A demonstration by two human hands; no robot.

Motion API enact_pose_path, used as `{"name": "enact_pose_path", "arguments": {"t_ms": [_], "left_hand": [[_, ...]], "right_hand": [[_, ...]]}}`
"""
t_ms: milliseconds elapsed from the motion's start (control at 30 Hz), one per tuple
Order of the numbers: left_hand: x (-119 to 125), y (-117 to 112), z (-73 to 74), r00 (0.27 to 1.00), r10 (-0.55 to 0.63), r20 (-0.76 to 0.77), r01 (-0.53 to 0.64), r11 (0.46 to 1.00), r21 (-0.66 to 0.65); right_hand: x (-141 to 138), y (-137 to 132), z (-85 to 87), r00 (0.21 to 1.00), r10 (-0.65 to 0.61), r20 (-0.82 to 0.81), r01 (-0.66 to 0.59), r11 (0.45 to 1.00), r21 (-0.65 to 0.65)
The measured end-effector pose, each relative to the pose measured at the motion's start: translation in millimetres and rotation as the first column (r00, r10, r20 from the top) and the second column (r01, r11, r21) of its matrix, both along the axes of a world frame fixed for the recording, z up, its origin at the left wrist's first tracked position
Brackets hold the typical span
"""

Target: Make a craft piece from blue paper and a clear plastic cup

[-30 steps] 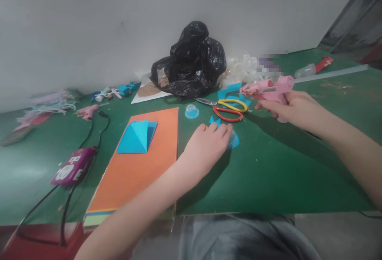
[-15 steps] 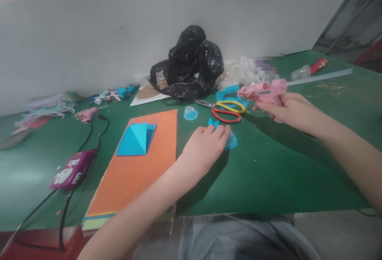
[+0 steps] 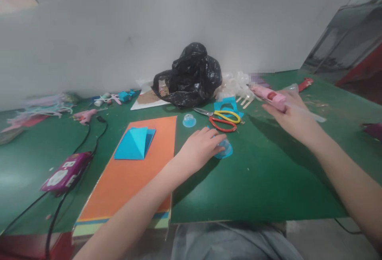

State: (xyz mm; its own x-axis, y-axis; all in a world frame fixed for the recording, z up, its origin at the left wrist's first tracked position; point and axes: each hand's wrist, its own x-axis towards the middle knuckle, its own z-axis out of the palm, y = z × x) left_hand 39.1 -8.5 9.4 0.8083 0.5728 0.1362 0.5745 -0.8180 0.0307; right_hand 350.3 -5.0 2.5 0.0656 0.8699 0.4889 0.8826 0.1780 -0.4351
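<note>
My right hand (image 3: 294, 115) is wrapped around a pink glue gun (image 3: 270, 96), held above the table with its nozzle toward the back left. A translucent glue stick (image 3: 310, 113) trails from its rear. The fingers of my left hand (image 3: 201, 146) close over the left side of a clear plastic dome (image 3: 226, 148) with a blue base. That dome rests on the green table, partly covered by the fingers. Behind it lie scissors (image 3: 223, 121) with one yellow and one red handle. A smaller clear dome (image 3: 189, 121), blue at the bottom, stands left of the scissors.
Orange paper (image 3: 149, 188) tops a stack on the left, bearing a folded blue paper (image 3: 133, 144). A purple power strip (image 3: 67, 172) with black cords lies farther left, near another pink glue gun (image 3: 85, 115). Against the wall sits a black plastic bag (image 3: 193, 79). Cut blue paper (image 3: 228, 105) lies behind the scissors.
The glue gun has turned in my right hand, so its stick now points down to the right. My left hand has shifted slightly left, showing more of the dome. The view has tilted up.
</note>
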Motion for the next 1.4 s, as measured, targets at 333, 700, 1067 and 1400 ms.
{"name": "enact_pose_path", "arguments": {"t_ms": [333, 700, 1067, 1400], "left_hand": [[-4, 3, -4.8, 0.984, -0.087, 0.153, 0.097, 0.993, -0.061], [-4, -2, -6.3, 0.971, -0.149, 0.187, 0.163, 0.985, -0.064], [-4, -3, -9.6, 0.974, -0.177, 0.144, 0.181, 0.983, -0.021], [-3, -6, -5.4, 0.988, -0.098, 0.116, 0.103, 0.994, -0.037]], "right_hand": [[16, -2, -5.8, 0.985, -0.158, 0.075, 0.169, 0.969, -0.178], [49, 11, -22.2, 0.946, -0.203, 0.252, 0.261, 0.939, -0.224], [59, 21, -39.0, 0.924, -0.193, 0.33, 0.292, 0.913, -0.284], [62, 21, -41.4, 0.913, -0.181, 0.365, 0.306, 0.896, -0.323]]}}
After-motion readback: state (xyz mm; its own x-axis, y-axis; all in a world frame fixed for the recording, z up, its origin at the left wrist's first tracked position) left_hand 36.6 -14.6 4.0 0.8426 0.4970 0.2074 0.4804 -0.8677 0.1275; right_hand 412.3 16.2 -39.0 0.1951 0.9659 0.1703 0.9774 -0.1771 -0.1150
